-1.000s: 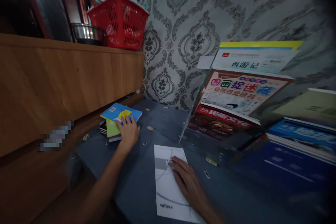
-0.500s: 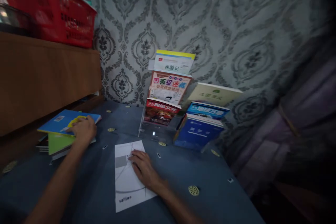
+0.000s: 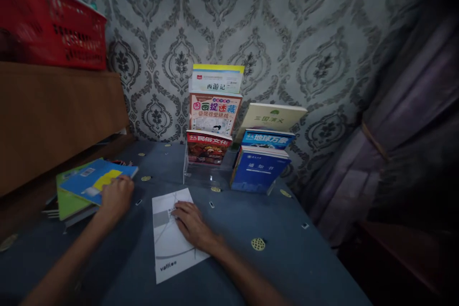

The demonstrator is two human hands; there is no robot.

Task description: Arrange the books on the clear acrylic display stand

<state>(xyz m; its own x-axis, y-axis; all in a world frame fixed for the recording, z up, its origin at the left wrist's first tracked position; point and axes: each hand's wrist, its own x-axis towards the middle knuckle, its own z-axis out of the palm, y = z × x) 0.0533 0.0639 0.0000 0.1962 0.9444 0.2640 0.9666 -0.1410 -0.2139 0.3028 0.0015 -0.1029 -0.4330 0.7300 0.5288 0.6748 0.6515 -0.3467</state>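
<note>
My left hand [image 3: 116, 197] is closed at the near right edge of a blue book [image 3: 81, 181] with a yellow patch and a barcode. This book lies askew on a green book [image 3: 67, 203], topping a small stack at the left. My right hand [image 3: 193, 225] rests open, fingers stretched out, on a white booklet [image 3: 167, 241] marked "vallioo" that lies flat on the table. Behind it, a clear stand [image 3: 208, 174] holds several books in tiers, among them a red book [image 3: 208, 149] and a dark blue booklet [image 3: 260, 172].
A wooden cabinet [image 3: 60, 124] borders the table's left side, with a red plastic basket [image 3: 79, 33] on top. Patterned wallpaper [image 3: 154, 48] covers the wall behind. A tied curtain [image 3: 362, 172] hangs at the right, beyond the edge of the blue-grey tablecloth [image 3: 287, 272].
The blue book has turned on the stack under my left hand, uncovering more of the green book. My right hand stays on the white booklet. The view has shifted slightly right.
</note>
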